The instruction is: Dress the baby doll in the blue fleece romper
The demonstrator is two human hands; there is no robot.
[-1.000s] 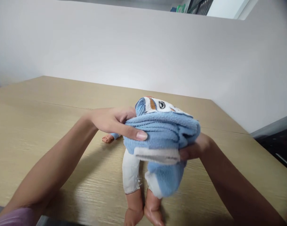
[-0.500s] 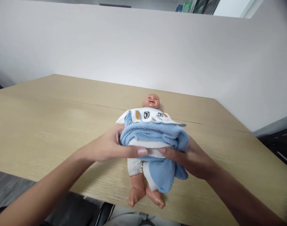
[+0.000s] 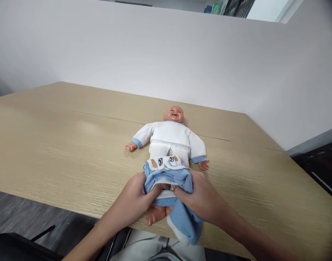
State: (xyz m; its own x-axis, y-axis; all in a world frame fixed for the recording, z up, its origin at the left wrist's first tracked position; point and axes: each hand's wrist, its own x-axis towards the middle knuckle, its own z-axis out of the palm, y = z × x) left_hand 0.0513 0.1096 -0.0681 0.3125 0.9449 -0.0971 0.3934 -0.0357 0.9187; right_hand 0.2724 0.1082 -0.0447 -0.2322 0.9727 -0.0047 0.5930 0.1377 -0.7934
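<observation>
A baby doll (image 3: 169, 132) in a white top with blue cuffs and white trousers lies on its back, head away from me. Over its lower legs I hold a bunched blue and white fleecy hat (image 3: 168, 176) with embroidered eyes and a hanging blue flap. My left hand (image 3: 140, 192) grips its left side, thumb inside the opening. On the other side my right hand (image 3: 197, 194) grips it the same way, the thumbs close together. One doll foot shows below the cloth; the other is hidden. The hat's exact shape is hard to tell while bunched.
The doll lies on a light wooden table (image 3: 81, 145) with a seam across it. A white partition wall (image 3: 155, 54) rises behind. Dark furniture (image 3: 320, 170) stands at the right, and my lap is below the table's front edge.
Both hands have brought the bunched hat from over the doll's torso down towards me, to its lower legs. The doll's white top and arms now show.
</observation>
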